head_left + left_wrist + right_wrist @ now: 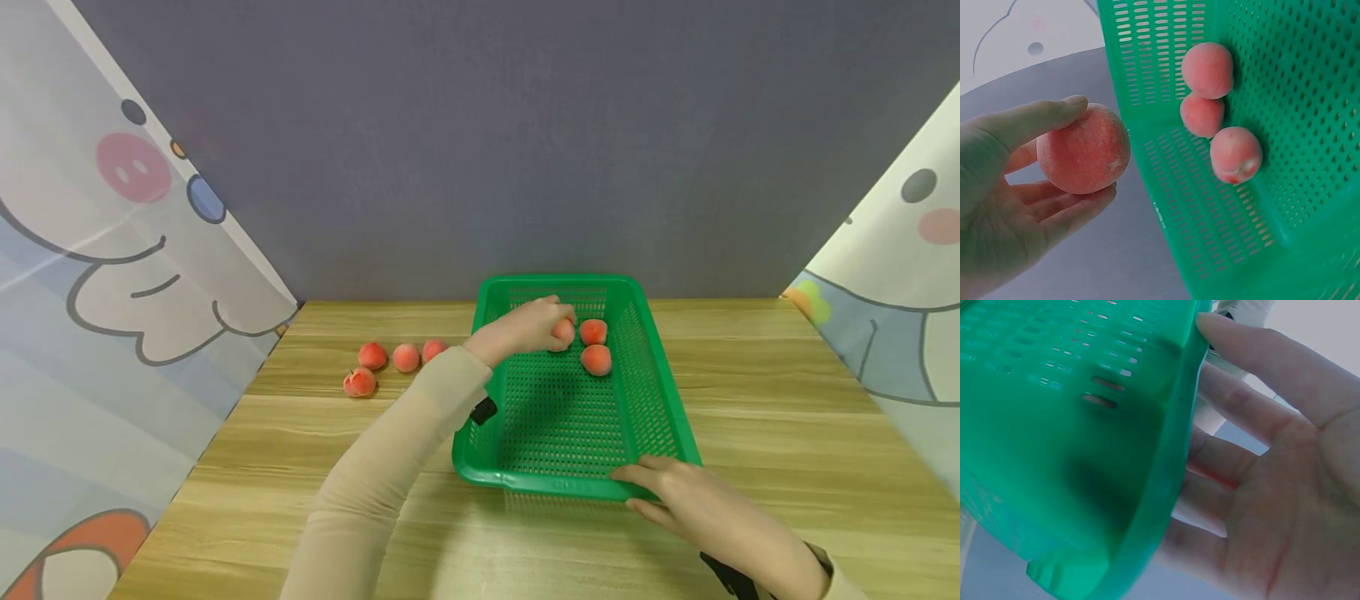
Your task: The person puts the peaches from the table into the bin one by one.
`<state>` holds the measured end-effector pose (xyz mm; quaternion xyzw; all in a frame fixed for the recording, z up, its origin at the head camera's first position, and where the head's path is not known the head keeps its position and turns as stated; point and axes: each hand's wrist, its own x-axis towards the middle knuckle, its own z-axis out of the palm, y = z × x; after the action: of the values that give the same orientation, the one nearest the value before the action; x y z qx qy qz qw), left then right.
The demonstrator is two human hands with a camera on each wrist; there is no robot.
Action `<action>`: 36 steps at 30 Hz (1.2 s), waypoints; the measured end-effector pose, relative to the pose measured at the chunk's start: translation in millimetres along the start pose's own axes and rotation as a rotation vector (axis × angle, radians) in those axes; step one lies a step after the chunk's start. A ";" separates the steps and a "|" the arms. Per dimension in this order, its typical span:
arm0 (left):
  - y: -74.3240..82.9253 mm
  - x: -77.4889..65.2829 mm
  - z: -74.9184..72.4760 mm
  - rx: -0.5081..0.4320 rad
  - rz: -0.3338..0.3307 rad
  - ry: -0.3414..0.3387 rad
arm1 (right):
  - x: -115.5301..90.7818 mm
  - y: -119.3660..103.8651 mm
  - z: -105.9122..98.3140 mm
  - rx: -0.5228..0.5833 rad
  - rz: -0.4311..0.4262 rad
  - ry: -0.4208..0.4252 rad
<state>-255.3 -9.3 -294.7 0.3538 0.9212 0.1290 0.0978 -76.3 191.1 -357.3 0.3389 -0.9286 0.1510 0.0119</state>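
My left hand (528, 325) is over the far part of a green plastic basket (566, 487), thumb and fingers curved round a reddish peach (1084, 149). Inside the basket, the left wrist view shows a peach (1207, 70), a second peach (1202, 115) and a third peach (1236, 155) lying close together. At the basket's near right corner, my right hand (686, 496) grips the rim. The right wrist view has the thumb (1241, 344) against the rim (1169, 450), with the other fingers on the outer side, partly hidden behind it.
Several more peaches (406, 357) lie on the wooden table (300, 467) left of the basket, one partly covered by the left sleeve (405, 450). A grey wall (480, 150) rises behind the table. Cartoon-printed sheets (45, 333) flank both sides.
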 end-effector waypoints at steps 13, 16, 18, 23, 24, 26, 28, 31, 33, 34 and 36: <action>-1.7 18.8 22.9 0.025 0.000 -0.011 | -0.1 0.3 0.3 -0.007 0.002 -0.001; -2.4 22.1 28.1 0.017 -0.013 -0.023 | -0.1 0.4 0.1 -0.002 0.004 -0.007; -3.0 24.0 31.3 0.006 -0.014 -0.034 | 0.0 0.5 -0.1 -0.001 0.004 -0.009; -5.6 28.7 38.8 -0.011 -0.023 -0.055 | 0.4 0.5 -0.2 -0.002 -0.003 -0.009; -6.3 29.8 40.4 -0.011 -0.029 -0.056 | 0.5 0.5 -0.3 -0.001 -0.005 -0.009; -8.0 31.7 43.9 0.010 -0.040 -0.064 | 0.6 0.5 -0.3 0.000 -0.005 -0.011; -9.0 33.5 47.2 0.033 -0.060 -0.075 | 0.6 0.6 -0.3 0.000 -0.007 -0.011; -9.4 35.4 52.0 0.072 -0.088 -0.100 | 0.7 0.8 -0.4 0.000 -0.012 -0.007; -9.1 36.4 54.5 0.098 -0.094 -0.109 | 0.7 0.9 -0.5 0.001 -0.012 -0.009; -9.2 36.8 55.6 0.106 -0.092 -0.109 | 0.7 1.0 -0.5 0.001 -0.010 -0.009; -9.4 37.5 57.5 0.116 -0.085 -0.112 | 0.8 1.1 -0.5 0.002 -0.013 -0.010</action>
<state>-273.0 19.1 -355.5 0.3261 0.9344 0.0513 0.1337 -77.6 191.5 -357.0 0.3455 -0.9263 0.1502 0.0080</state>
